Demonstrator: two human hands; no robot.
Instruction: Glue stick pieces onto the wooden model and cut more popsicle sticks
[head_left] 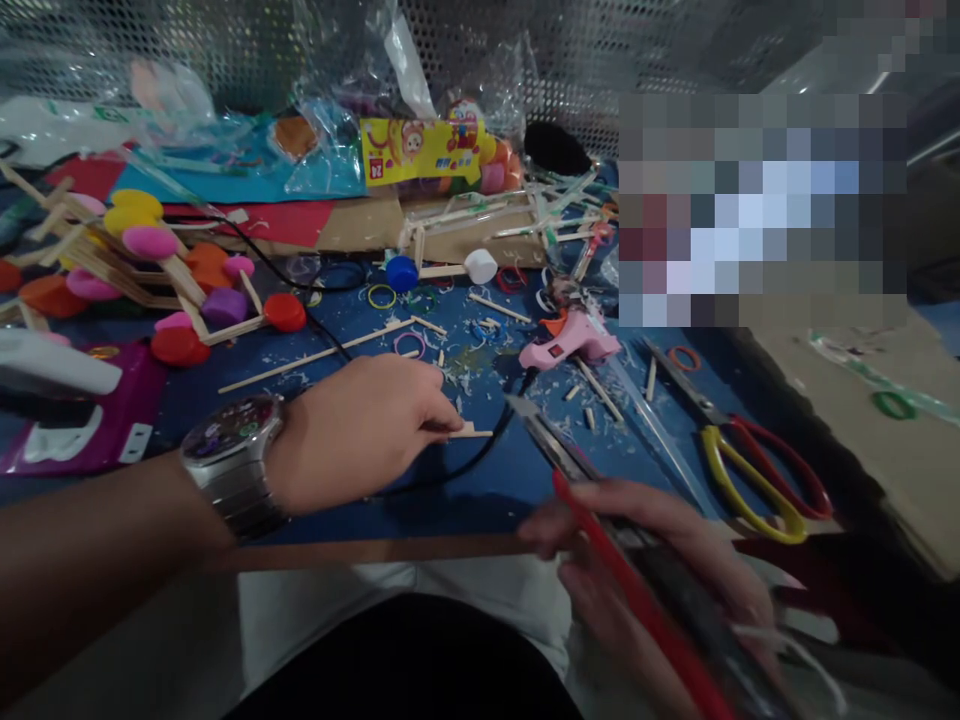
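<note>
My left hand, with a watch on its wrist, pinches a short wooden stick low over the blue table. In my right hand is a red and black utility knife, its blade out and pointing up and left, a little right of the stick. A black cable runs beneath the stick to the pink glue gun behind the knife.
Scissors with yellow and red handles lie at the right. Wooden frames with coloured caps stand at the back left. Stick pieces, shavings and rubber bands lie across the middle. Cardboard is at the far right, a yellow packet at the back.
</note>
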